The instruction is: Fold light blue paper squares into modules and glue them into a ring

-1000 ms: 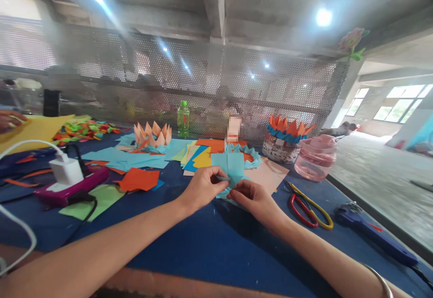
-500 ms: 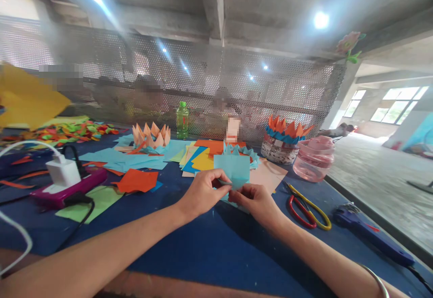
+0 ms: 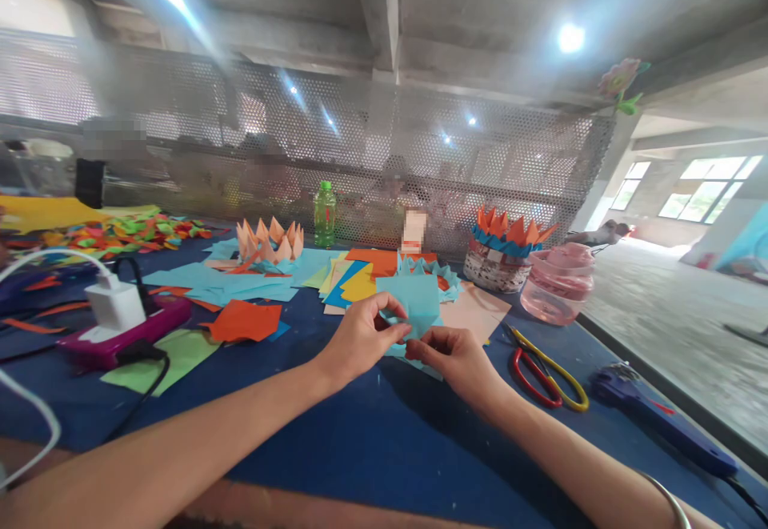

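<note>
A light blue sheet of paper (image 3: 414,297) with a crease across it is held up over the middle of the table. My left hand (image 3: 370,335) pinches its lower left part between thumb and fingers. At the lower edge, my right hand (image 3: 447,353) is closed, its thumb and fingertips pinching the paper. More light blue paper lies beneath the hands. Just beyond stands a ring of folded light blue points (image 3: 441,269), partly covered by the held sheet.
Scissors (image 3: 546,377) and a blue glue gun (image 3: 660,417) lie right. Behind them stand a pink jar (image 3: 558,289) and an orange-and-blue folded paper piece (image 3: 510,229). A green bottle (image 3: 325,217), a peach paper crown (image 3: 270,242) and a purple power strip (image 3: 129,329) are leftward.
The light blue sheet has tipped and shifted slightly left, its lower part bending between my hands. At far left, the raised yellow paper has come down to the table.
</note>
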Tool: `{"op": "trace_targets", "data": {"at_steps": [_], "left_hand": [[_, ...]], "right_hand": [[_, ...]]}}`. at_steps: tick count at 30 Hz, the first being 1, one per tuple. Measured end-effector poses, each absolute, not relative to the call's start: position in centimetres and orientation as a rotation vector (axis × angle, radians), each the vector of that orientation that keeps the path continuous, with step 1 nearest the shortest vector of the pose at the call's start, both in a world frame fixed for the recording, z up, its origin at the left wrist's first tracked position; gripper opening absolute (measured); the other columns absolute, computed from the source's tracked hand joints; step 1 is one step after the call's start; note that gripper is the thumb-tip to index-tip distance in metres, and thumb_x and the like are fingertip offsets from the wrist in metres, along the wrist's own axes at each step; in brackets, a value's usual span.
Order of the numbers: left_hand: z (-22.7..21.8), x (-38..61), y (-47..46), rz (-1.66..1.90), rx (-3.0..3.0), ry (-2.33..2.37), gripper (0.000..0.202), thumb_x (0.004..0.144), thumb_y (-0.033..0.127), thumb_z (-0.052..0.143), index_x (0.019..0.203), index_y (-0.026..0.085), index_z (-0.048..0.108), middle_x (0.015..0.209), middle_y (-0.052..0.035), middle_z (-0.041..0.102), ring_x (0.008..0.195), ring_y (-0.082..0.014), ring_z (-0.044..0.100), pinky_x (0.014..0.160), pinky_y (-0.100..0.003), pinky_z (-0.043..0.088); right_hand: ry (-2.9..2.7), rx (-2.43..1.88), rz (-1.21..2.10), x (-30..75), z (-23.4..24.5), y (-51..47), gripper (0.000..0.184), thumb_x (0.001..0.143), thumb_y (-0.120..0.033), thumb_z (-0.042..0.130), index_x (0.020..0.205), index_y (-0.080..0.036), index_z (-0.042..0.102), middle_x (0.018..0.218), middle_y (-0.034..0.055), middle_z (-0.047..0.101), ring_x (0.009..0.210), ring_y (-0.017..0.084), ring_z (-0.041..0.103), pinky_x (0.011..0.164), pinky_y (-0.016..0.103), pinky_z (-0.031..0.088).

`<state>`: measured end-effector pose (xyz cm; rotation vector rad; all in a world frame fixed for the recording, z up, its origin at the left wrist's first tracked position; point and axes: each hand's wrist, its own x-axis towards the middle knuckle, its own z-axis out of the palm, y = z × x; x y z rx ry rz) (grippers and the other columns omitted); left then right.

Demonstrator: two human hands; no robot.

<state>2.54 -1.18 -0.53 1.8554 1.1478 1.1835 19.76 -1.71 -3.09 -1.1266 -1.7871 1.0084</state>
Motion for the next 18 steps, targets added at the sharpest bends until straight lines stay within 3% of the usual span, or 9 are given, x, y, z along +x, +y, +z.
{"op": "trace_targets", "data": {"at_steps": [4, 9, 14, 18], "left_hand": [[-0.61, 2.54, -1.03, 1.194, 1.84, 1.122, 0.013, 0.071, 0.021, 0.063, 0.082, 0.018, 0.056, 0.067, 0.0037, 0.057, 0.055, -0.01, 0.054, 0.052, -0.022, 0.041], [-0.74, 2.6, -0.86, 1.248, 1.771, 1.071, 0.038, 0.068, 0.018, 0.065, 0.104, 0.02, 0.052, 0.068, 0.0053, 0.055, 0.053, -0.0095, 0.052, 0.051, -0.022, 0.044], [-0.73, 2.76, -0.85, 1.302, 1.614, 0.898, 0.07, 0.066, 0.015, 0.068, 0.127, 0.023, 0.036, 0.088, -0.0002, 0.061, 0.065, -0.0132, 0.06, 0.058, -0.025, 0.051], [-0.63, 2.81, -0.83, 1.286, 1.492, 0.891, 0.09, 0.064, 0.016, 0.072, 0.137, 0.02, 0.02, 0.076, 0.0017, 0.063, 0.062, -0.0141, 0.061, 0.061, -0.027, 0.051]], "right_hand": [[-1.788, -1.126, 1.01, 19.71, -3.11, -1.75, 0.038, 0.075, -0.05, 0.062, 0.069, -0.013, 0.066, 0.056, -0.0018, 0.053, 0.051, 0.007, 0.035, 0.049, 0.022, 0.022], [-1.792, -1.127, 1.018, 19.64, -2.85, -2.0, 0.038, 0.076, -0.05, 0.061, 0.068, -0.013, 0.065, 0.052, -0.0039, 0.047, 0.049, 0.007, 0.03, 0.047, 0.022, 0.019], [-1.779, -1.124, 1.032, 19.59, -2.78, -2.07, 0.038, 0.075, -0.051, 0.061, 0.067, -0.014, 0.064, 0.054, -0.0031, 0.049, 0.05, 0.007, 0.032, 0.048, 0.022, 0.02], [-1.774, -1.132, 0.998, 19.55, -2.84, -1.97, 0.037, 0.075, -0.05, 0.06, 0.067, -0.014, 0.063, 0.055, -0.0021, 0.05, 0.051, 0.008, 0.034, 0.049, 0.022, 0.022]]}}
